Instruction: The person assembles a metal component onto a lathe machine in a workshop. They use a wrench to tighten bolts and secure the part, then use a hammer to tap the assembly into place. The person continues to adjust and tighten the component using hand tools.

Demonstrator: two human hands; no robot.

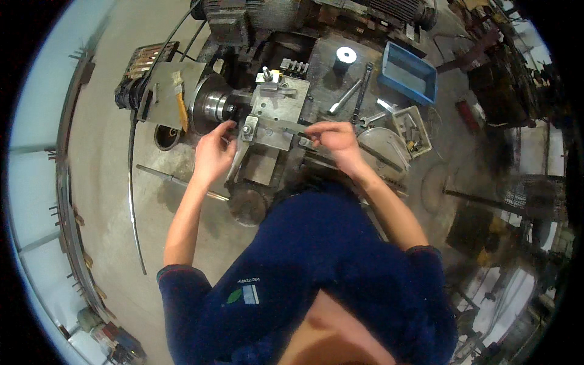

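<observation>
Item: grey steel tool-post block (277,109), square, flat-faced, mounted on the carriage of a grimy metal lathe (255,36), just right of the round silver chuck (213,106). A slim dark steel bar (291,128) runs across its front edge, between the two hands.

Left hand (213,155): at the block's left corner, fingers curled around the bolt head (247,129) and the grey lever (236,161) hanging below it; a light closed hold, though what exactly is pinched is hidden by the fingers.

Right hand (337,139): fingers closed, pinching the right end of the bar.

Handling, as judged: the block is heavy, rigid and fixed; it will not shift by hand. The bar is light, stiff, probably oily and slippery, with hard edges; best taken near its ends, on the flat sides.

Containers:
- Blue plastic rectangular tray (406,73), upper right on the bench; contents not visible, apparently bare inside.
- Small pale open box (412,128), just below the tray; holds small metal pieces, too small to tell apart.

Loose items nearby: two long steel spanners (356,91) lying side by side, a white ring-shaped disc (346,55), a yellow-handled brush (181,106) on a grey plate left of the chuck.
</observation>
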